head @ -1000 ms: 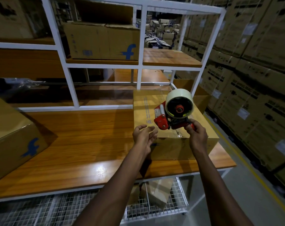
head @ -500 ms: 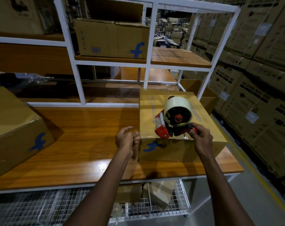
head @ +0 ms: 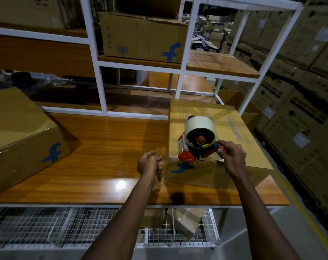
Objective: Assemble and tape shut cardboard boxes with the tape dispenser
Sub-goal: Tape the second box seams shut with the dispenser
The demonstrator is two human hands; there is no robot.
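A closed cardboard box (head: 240, 128) with a blue logo on its front lies on the right part of the wooden table (head: 103, 147). A red tape dispenser (head: 197, 143) with a pale roll of tape rests on the box's near top edge. My right hand (head: 232, 156) grips the dispenser's handle. My left hand (head: 150, 163) hangs beside the box's near-left corner with its fingers curled; a faint strip of clear tape seems to run past it, and whether it holds the strip is unclear.
A second taped box (head: 24, 136) lies at the table's left end. Another box (head: 140, 34) stands on the white-framed shelf above. A wire basket (head: 65, 228) under the table holds a small package. Stacked cartons (head: 300, 91) line the aisle on the right.
My left hand has slid from the box's near top edge to the left, off the box. The dispenser has come down and tilted onto the box's near edge.
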